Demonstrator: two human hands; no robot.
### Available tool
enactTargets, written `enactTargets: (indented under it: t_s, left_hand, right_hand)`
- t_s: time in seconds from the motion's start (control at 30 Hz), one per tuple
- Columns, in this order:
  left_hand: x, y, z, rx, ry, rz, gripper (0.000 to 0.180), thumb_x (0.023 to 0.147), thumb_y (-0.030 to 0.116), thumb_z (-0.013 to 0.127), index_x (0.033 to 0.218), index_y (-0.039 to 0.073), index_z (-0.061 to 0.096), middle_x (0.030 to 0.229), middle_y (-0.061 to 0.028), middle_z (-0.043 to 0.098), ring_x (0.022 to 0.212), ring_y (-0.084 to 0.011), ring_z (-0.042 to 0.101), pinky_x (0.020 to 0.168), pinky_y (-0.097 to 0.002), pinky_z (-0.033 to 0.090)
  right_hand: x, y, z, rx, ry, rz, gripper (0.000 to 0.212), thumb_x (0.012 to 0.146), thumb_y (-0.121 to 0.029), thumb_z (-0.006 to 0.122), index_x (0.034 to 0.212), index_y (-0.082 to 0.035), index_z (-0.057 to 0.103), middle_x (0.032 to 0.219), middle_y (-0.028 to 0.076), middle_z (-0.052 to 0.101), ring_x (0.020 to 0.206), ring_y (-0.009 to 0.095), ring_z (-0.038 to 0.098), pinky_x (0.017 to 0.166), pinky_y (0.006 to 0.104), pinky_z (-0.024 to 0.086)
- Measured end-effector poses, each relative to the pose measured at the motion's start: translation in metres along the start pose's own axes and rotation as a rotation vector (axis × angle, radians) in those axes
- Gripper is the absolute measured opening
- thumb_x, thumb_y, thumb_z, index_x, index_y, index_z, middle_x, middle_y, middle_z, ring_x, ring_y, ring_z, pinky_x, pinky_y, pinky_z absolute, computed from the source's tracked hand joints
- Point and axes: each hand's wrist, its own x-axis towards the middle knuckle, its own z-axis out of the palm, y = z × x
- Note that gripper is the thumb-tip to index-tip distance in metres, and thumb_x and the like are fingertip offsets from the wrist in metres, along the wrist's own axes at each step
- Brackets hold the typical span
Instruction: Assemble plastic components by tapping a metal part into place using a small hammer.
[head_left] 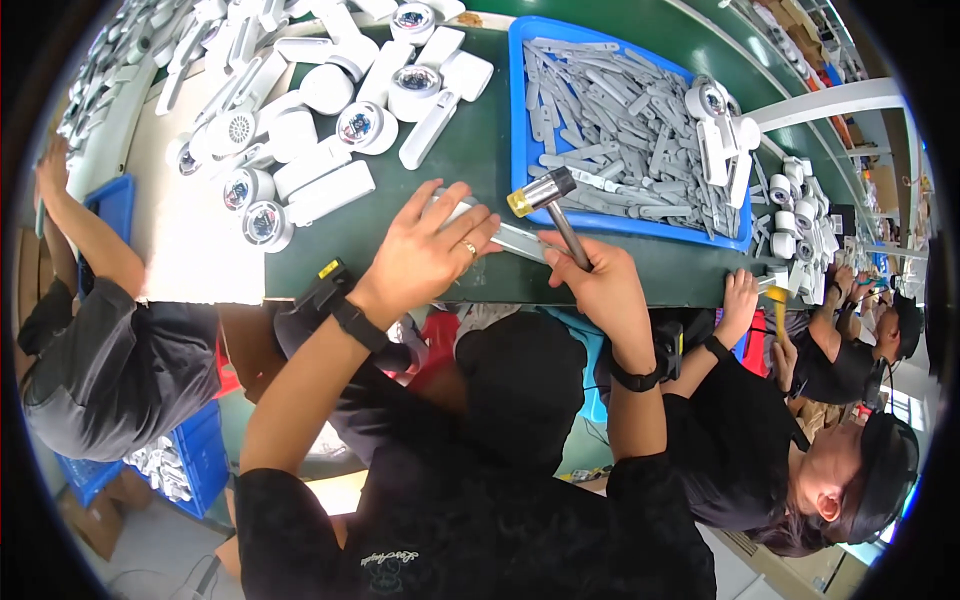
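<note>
My left hand (428,248), a ring on one finger, is closed on a long light-grey plastic piece (520,241) over the green table. In my right hand (608,290) is a small mallet (568,232) with a metal handle, its yellow and black head raised above the grey piece. The fingertips of that hand are also at the near end of the piece; whether they grip it I cannot tell. Part of the grey piece is hidden under my left fingers.
A blue tray (517,110) full of grey plastic strips stands at the far right. White fan-like devices with round heads (362,125) lie piled at the far left. Co-workers sit on both sides; the right one's hand (740,305) is at the table edge, near a yellow-headed mallet (778,296).
</note>
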Motion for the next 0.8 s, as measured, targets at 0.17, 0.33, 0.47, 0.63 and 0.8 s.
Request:
enactTargets:
  t_s: [0.17, 0.33, 0.47, 0.63, 0.8]
  left_hand:
    - [0.003, -0.009, 0.002, -0.066, -0.001, 0.075, 0.029, 0.085, 0.025, 0.083, 0.106, 0.006, 0.075, 0.108, -0.0044, 0.072, 0.114, -0.0292, 0.065, 0.104, -0.0516, 0.053]
    - [0.002, -0.010, 0.008, -0.120, 0.029, 0.060, 0.038, 0.075, 0.018, 0.090, 0.107, 0.004, 0.074, 0.109, -0.0066, 0.072, 0.109, -0.0335, 0.065, 0.099, -0.0533, 0.055]
    - [0.000, -0.010, 0.010, -0.115, 0.009, 0.075, 0.044, 0.073, 0.018, 0.091, 0.110, 0.004, 0.072, 0.108, -0.0080, 0.071, 0.108, -0.0356, 0.065, 0.096, -0.0537, 0.055]
    - [-0.002, -0.011, 0.009, -0.090, -0.015, 0.083, 0.042, 0.076, 0.019, 0.089, 0.112, 0.004, 0.072, 0.109, -0.0076, 0.070, 0.107, -0.0353, 0.065, 0.094, -0.0536, 0.054]
    - [-0.003, -0.005, 0.007, -0.075, -0.037, 0.069, 0.046, 0.075, 0.017, 0.091, 0.114, 0.006, 0.070, 0.109, -0.0077, 0.071, 0.108, -0.0367, 0.065, 0.091, -0.0544, 0.054]
  right_hand:
    - [0.005, 0.010, -0.002, 0.034, 0.000, 0.089, 0.028, 0.100, -0.020, 0.075, 0.127, -0.010, 0.078, 0.069, -0.004, 0.067, 0.050, 0.002, 0.046, 0.046, 0.0224, 0.036]
    - [0.007, 0.014, -0.005, 0.064, -0.048, 0.039, 0.030, 0.101, -0.023, 0.075, 0.127, -0.008, 0.077, 0.070, -0.001, 0.068, 0.049, 0.002, 0.049, 0.046, 0.0213, 0.037]
    - [0.014, 0.020, -0.006, 0.272, -0.134, 0.124, 0.031, 0.103, -0.026, 0.073, 0.128, -0.007, 0.076, 0.072, 0.001, 0.070, 0.048, 0.003, 0.050, 0.045, 0.0213, 0.037]
    - [0.013, 0.023, 0.000, 0.371, -0.134, 0.150, 0.036, 0.107, -0.032, 0.067, 0.129, -0.005, 0.074, 0.077, 0.005, 0.075, 0.045, 0.005, 0.054, 0.042, 0.0214, 0.037]
    - [0.014, 0.025, -0.003, 0.507, -0.204, 0.193, 0.037, 0.107, -0.031, 0.067, 0.130, -0.003, 0.073, 0.081, 0.009, 0.078, 0.044, 0.005, 0.054, 0.041, 0.0202, 0.036]
